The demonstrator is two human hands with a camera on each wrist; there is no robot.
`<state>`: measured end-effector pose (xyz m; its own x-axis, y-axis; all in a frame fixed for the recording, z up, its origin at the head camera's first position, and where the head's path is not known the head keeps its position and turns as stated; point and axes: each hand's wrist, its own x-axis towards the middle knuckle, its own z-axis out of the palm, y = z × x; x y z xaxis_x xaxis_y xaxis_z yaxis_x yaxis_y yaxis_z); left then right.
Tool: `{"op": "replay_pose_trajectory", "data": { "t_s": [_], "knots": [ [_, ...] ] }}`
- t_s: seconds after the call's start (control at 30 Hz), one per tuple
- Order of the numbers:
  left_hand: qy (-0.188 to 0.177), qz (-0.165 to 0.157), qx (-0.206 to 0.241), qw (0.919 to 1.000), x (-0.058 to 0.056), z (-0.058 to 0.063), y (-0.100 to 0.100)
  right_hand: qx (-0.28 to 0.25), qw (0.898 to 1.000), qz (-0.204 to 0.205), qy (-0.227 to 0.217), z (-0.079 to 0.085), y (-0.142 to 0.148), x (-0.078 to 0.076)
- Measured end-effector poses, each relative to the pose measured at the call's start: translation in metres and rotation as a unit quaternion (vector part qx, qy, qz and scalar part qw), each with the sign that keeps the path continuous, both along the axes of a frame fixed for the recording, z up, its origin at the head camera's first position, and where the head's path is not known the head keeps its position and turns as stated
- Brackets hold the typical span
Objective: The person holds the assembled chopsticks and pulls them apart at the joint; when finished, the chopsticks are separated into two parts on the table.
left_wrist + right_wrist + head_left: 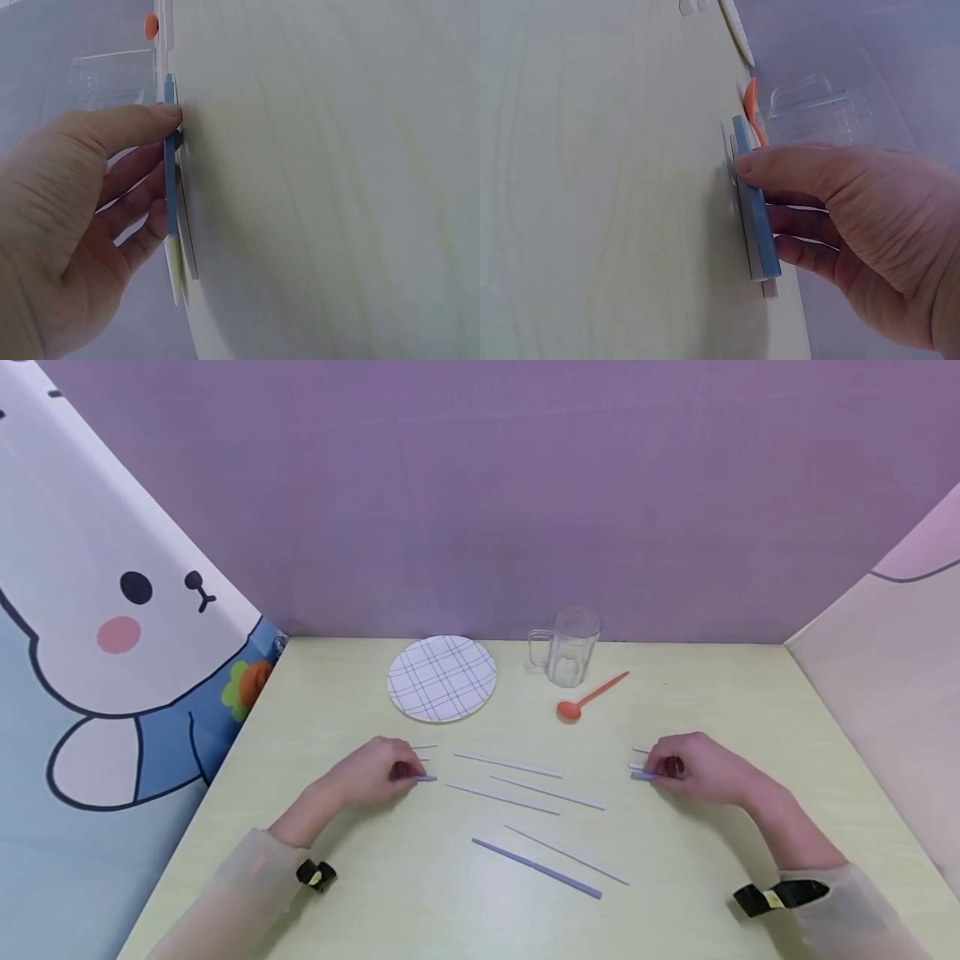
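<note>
Near the left of the table, my left hand (375, 771) pinches a slim blue stick (171, 199) with a pale tapered end, thumb on one side and fingers behind. Other thin sticks poke out beside its fingertips in the head view. On the right, my right hand (703, 768) holds a blue stick (758, 217) between thumb and fingers, low over the table, with paler sticks close alongside it. Between the hands lie several pale thin sticks (547, 792) and one thicker blue stick (555, 877), all slanting down to the right.
Behind the hands are a white plate (442, 680) with blue checked lines, a clear glass mug (573, 647) and an orange spoon (569, 711). A purple wall (525, 502) closes off the table's (720, 685) back edge. A cartoon-printed panel (112, 560) stands at left.
</note>
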<state>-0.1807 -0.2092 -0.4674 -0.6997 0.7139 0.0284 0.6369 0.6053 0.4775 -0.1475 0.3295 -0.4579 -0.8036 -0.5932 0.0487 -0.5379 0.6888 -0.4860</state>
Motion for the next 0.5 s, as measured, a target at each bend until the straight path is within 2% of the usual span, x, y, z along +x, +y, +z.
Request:
{"op": "replay_pose_trajectory", "data": {
  "t_s": [0.13, 0.3, 0.5],
  "knots": [
    [0.018, 0.008, -0.008, 0.9998, -0.0021, -0.0003, -0.0014, 0.007, 1.000, -0.003, -0.010, 0.0018, 0.0000, 0.0002],
    [0.018, 0.018, -0.014, 0.9996, -0.0053, 0.0001, -0.0024, 0.016, 1.000, -0.003, -0.001, 0.0011, 0.0002, 0.0000],
    [0.023, 0.018, -0.010, 0.9995, -0.0093, 0.0015, -0.0013, -0.003, 1.000, 0.001, 0.000, 0.0050, -0.0021, -0.0011]
  ]
}}
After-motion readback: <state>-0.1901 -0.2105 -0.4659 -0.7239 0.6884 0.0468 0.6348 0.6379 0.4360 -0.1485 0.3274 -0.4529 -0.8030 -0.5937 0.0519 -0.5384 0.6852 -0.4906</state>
